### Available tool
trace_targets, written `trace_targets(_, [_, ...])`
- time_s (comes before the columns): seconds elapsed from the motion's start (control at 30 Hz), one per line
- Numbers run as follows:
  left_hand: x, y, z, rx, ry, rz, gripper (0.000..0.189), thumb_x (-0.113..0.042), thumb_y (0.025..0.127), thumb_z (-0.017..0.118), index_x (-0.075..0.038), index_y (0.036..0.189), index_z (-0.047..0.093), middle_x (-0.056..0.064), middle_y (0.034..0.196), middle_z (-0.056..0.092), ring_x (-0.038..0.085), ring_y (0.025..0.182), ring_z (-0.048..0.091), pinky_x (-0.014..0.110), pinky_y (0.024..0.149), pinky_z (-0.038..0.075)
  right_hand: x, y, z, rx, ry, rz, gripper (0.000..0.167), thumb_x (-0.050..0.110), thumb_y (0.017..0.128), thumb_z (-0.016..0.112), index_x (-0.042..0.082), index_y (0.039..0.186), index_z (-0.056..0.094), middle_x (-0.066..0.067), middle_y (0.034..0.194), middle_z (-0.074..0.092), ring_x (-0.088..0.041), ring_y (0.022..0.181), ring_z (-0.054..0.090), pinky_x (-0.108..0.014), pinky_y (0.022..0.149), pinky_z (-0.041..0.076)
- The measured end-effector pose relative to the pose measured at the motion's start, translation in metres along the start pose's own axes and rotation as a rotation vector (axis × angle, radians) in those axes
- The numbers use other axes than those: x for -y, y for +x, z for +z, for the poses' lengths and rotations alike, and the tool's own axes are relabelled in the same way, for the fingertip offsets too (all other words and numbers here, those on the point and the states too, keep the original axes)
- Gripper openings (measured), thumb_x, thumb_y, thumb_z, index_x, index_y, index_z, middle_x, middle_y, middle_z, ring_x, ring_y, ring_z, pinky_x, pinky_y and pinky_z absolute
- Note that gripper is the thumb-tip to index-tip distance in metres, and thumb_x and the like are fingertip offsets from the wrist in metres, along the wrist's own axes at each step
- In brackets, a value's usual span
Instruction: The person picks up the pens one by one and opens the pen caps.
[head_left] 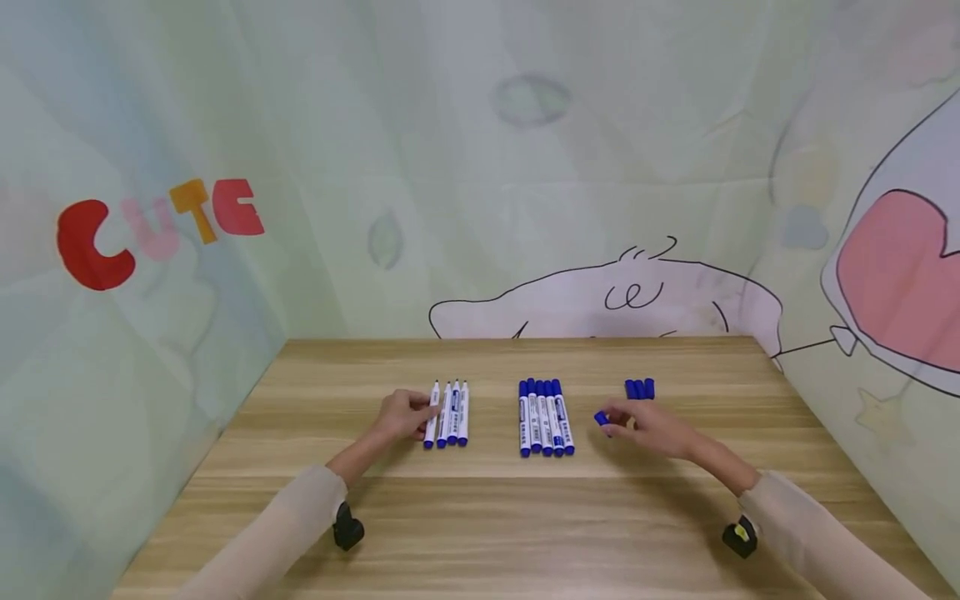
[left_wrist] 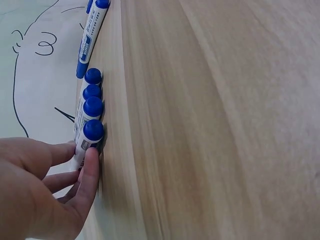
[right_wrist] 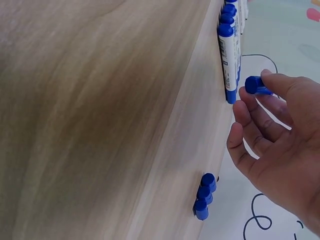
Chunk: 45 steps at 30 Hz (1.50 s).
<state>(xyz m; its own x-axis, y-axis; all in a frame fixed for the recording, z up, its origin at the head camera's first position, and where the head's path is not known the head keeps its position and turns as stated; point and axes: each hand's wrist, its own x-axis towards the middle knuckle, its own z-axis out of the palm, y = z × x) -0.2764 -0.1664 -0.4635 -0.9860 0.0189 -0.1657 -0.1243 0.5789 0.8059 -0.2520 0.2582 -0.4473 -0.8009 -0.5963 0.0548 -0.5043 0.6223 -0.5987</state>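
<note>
My left hand [head_left: 405, 414] pinches the leftmost uncapped marker [head_left: 432, 417] between thumb and fingers. That marker's blue end [left_wrist: 93, 130] faces the camera in the left wrist view. Right beside it lie several more white uncapped markers [head_left: 453, 414] in a row, their dark tips pointing to the back. My right hand [head_left: 647, 425] pinches a blue marker cap [right_wrist: 255, 85] between thumb and finger, with the other fingers loosely bent. Behind this hand, three blue caps [head_left: 639, 388] stand side by side on the table.
Between the hands, several capped blue markers [head_left: 546, 418] lie close together on the wood-grain table [head_left: 480, 525]. A printed cloth [head_left: 480, 208] hangs behind the table's back edge and along both sides.
</note>
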Motion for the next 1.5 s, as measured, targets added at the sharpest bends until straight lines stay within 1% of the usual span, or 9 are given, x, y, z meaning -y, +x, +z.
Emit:
trace_targets(0.17, [0.001, -0.001, 0.001, -0.013, 0.009, 0.03, 0.037, -0.014, 0.098, 0.069, 0.008, 0.127, 0.065, 0.014, 0.093, 0.069, 0.011, 0.066, 0.061, 0.023, 0.057, 0.058, 0.0, 0.0, 0.001, -0.005, 0.009, -0.019, 0.027, 0.022, 0.103, 0.062, 0.001, 0.12, 0.068, 0.002, 0.095, 0.07, -0.005, 0.087, 0.061, -0.022, 0.074, 0.054])
trace_targets(0.47, [0.001, -0.002, 0.002, -0.038, 0.021, 0.061, 0.035, -0.013, 0.097, 0.07, 0.009, 0.125, 0.067, 0.014, 0.091, 0.069, 0.011, 0.064, 0.061, 0.024, 0.053, 0.057, -0.001, 0.0, 0.003, 0.003, 0.024, -0.035, 0.027, 0.023, 0.103, 0.061, 0.002, 0.119, 0.068, 0.002, 0.094, 0.071, -0.003, 0.086, 0.06, -0.021, 0.071, 0.052])
trace_targets(0.63, [0.001, -0.002, 0.005, -0.047, 0.034, 0.085, 0.035, -0.012, 0.096, 0.07, 0.009, 0.124, 0.067, 0.014, 0.09, 0.069, 0.011, 0.063, 0.061, 0.023, 0.053, 0.056, 0.0, -0.001, 0.003, 0.006, 0.015, -0.026, 0.027, 0.022, 0.103, 0.061, 0.002, 0.119, 0.068, 0.002, 0.095, 0.071, -0.004, 0.086, 0.06, -0.021, 0.072, 0.052])
trace_targets(0.73, [0.001, -0.002, 0.006, -0.048, 0.041, 0.091, 0.033, -0.012, 0.096, 0.07, 0.008, 0.122, 0.068, 0.013, 0.088, 0.069, 0.011, 0.062, 0.06, 0.024, 0.052, 0.056, 0.0, -0.002, 0.005, 0.008, -0.001, -0.015, 0.027, 0.024, 0.103, 0.062, 0.004, 0.119, 0.068, 0.004, 0.095, 0.071, -0.003, 0.087, 0.061, -0.021, 0.074, 0.052])
trace_targets(0.97, [0.003, -0.002, 0.006, -0.054, 0.029, 0.094, 0.031, -0.011, 0.096, 0.071, 0.009, 0.12, 0.069, 0.013, 0.087, 0.07, 0.01, 0.062, 0.06, 0.023, 0.052, 0.056, -0.001, -0.003, 0.008, -0.002, 0.013, -0.074, 0.021, 0.018, 0.102, 0.063, 0.003, 0.115, 0.069, 0.002, 0.092, 0.072, -0.003, 0.084, 0.061, -0.021, 0.07, 0.051])
trace_targets(1.13, [0.004, -0.001, 0.005, -0.057, 0.028, 0.12, 0.029, -0.012, 0.098, 0.068, 0.01, 0.117, 0.07, 0.012, 0.083, 0.069, 0.01, 0.058, 0.059, 0.022, 0.048, 0.054, -0.003, -0.003, 0.008, -0.001, 0.018, -0.085, 0.022, 0.018, 0.102, 0.063, 0.002, 0.117, 0.069, 0.001, 0.092, 0.072, -0.003, 0.085, 0.061, -0.021, 0.071, 0.051])
trace_targets(1.23, [0.003, -0.001, 0.004, -0.055, 0.024, 0.119, 0.03, -0.014, 0.099, 0.067, 0.009, 0.117, 0.07, 0.011, 0.082, 0.069, 0.01, 0.056, 0.058, 0.022, 0.047, 0.054, -0.004, -0.003, 0.007, 0.002, 0.028, -0.085, 0.024, 0.018, 0.102, 0.063, 0.0, 0.118, 0.068, -0.002, 0.093, 0.073, -0.003, 0.085, 0.061, -0.021, 0.071, 0.051])
trace_targets(1.37, [-0.001, 0.0, 0.002, -0.062, 0.034, 0.118, 0.031, -0.016, 0.099, 0.067, 0.008, 0.119, 0.07, 0.014, 0.086, 0.07, 0.014, 0.06, 0.061, 0.024, 0.049, 0.055, -0.004, -0.003, 0.006, 0.007, 0.042, -0.078, 0.025, 0.019, 0.103, 0.062, 0.0, 0.118, 0.068, -0.002, 0.094, 0.072, -0.003, 0.085, 0.06, -0.021, 0.069, 0.05])
trace_targets(1.5, [-0.007, 0.0, -0.001, -0.124, 0.094, 0.18, 0.032, -0.016, 0.1, 0.066, 0.008, 0.12, 0.069, 0.021, 0.098, 0.072, 0.023, 0.075, 0.067, 0.027, 0.059, 0.056, -0.006, -0.006, 0.004, 0.013, 0.05, -0.062, 0.026, 0.021, 0.104, 0.061, 0.001, 0.119, 0.067, -0.001, 0.095, 0.071, -0.004, 0.086, 0.06, -0.021, 0.071, 0.05])
